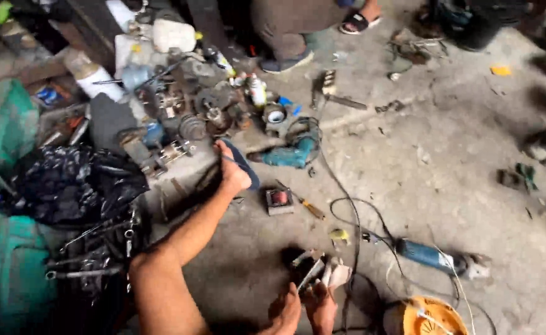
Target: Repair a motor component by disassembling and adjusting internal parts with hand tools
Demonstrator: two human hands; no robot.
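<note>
Head view: my 2 hands, left and right, are side by side, both gripping a small metal part with pale prongs low over the concrete floor. The part looks half dismantled, work unfinished. Beside the part: a blue angle grinder. Beyond it: a screwdriver.

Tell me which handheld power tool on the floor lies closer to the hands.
The blue-bodied grinder, just right of the hands. The teal tool lies farther off, up by the parts pile beyond the foot.
</note>
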